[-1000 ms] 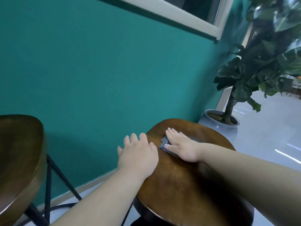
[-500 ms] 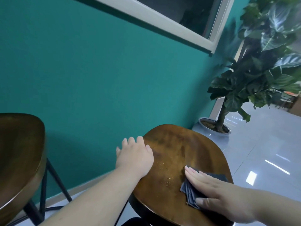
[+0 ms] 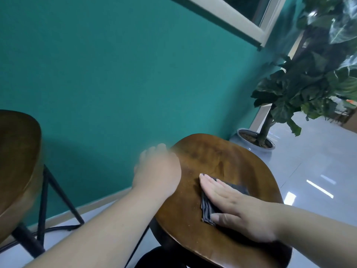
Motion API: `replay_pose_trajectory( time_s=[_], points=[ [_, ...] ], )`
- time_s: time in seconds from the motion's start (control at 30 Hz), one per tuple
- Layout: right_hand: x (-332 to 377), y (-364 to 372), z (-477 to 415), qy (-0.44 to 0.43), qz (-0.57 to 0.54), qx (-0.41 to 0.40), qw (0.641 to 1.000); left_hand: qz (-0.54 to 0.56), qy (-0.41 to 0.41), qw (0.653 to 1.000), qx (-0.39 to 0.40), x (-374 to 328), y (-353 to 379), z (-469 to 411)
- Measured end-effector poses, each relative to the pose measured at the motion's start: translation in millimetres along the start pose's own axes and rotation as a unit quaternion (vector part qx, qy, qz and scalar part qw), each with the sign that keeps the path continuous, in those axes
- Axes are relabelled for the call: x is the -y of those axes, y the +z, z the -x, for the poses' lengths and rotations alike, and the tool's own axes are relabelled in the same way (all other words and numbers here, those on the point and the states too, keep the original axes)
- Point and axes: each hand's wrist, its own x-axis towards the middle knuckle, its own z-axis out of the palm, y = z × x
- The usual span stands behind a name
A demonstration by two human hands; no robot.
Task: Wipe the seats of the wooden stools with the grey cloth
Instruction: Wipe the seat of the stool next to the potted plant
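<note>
Right hand (image 3: 237, 207) flat, fingers straight, pressing grey cloth (image 3: 207, 208) onto stool seat (image 3: 222, 157). Left hand (image 3: 158, 171) at seat's left edge (blurred; cannot tell grip).

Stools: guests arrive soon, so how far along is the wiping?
Done: nothing clearly finished. In hand: the right hand presses the grey cloth flat on the near stool's seat, the blurred left hand at its edge; fine specks show beside the cloth. Left: the second stool, with no cloth on it.
</note>
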Motion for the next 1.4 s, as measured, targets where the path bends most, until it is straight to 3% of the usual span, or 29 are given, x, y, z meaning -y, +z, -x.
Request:
replay_pose_trajectory(
  time_s=[0.1, 0.3, 0.4, 0.6, 0.8, 0.9, 1.07, 1.17, 1.4],
  points=[
    [24, -31, -61, 0.017, 0.058, -0.017, 0.998, 0.009, 0.026, 0.999, -0.034, 0, 1, 0],
    [17, -38, -123, 0.014, 0.102, -0.066, 0.993, 0.144, 0.042, 0.984, -0.096, 5, 0, 0],
    [13, -44, -157, 0.036, 0.095, -0.104, 0.989, 0.198, -0.012, 0.976, -0.084, 7, -3, 0],
    [10, -68, -203, 0.067, 0.008, -0.159, 0.985, 0.245, -0.028, 0.964, -0.099, 11, -1, -3],
    [4, -90, -242, 0.109, 0.162, -0.054, 0.979, 0.325, -0.066, 0.940, -0.078, 12, -17, 5],
    [4, -96, -256, 0.145, 0.158, -0.036, 0.976, 0.329, -0.069, 0.938, -0.088, 23, -28, 15],
    [7, -81, -259, 0.233, 0.007, -0.148, 0.961, 0.277, -0.059, 0.955, -0.089, 40, -51, 31],
    [22, -73, -245, 0.270, -0.030, -0.176, 0.946, 0.263, -0.055, 0.959, -0.085, 37, -61, 36],
    [68, -43, -204, 0.227, 0.011, -0.215, 0.950, 0.249, -0.045, 0.965, -0.073, 24, -70, 42]
  ],
)
